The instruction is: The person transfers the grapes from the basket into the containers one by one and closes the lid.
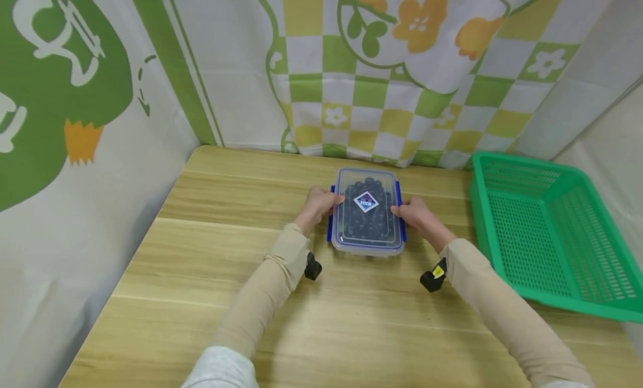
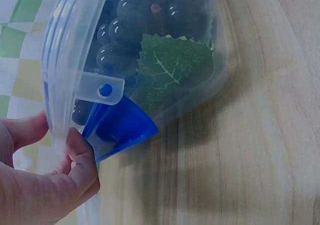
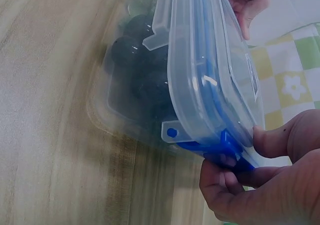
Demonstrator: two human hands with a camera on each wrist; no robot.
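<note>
A clear food container (image 1: pixel 369 231) with a blue-edged lid lies on the wooden table in the head view, a diamond-shaped label (image 1: pixel 365 201) on its lid. Dark grapes (image 2: pixel 125 30) and a green leaf (image 2: pixel 172 65) show through its wall. My left hand (image 1: pixel 317 202) pinches the container's left edge, thumb on the lid and fingers by a blue side clip (image 2: pixel 120 127) that angles outward. On the opposite edge, my right hand (image 1: pixel 418 214) grips likewise, thumb on the lid rim and curled fingers at another blue clip (image 3: pixel 220 147).
To the right on the table (image 1: pixel 211 265) stands a green perforated plastic basket (image 1: pixel 484 220), close to my right forearm. A patterned curtain (image 1: pixel 336 92) hangs along the table's back edge. Small black wrist devices sit under both forearms.
</note>
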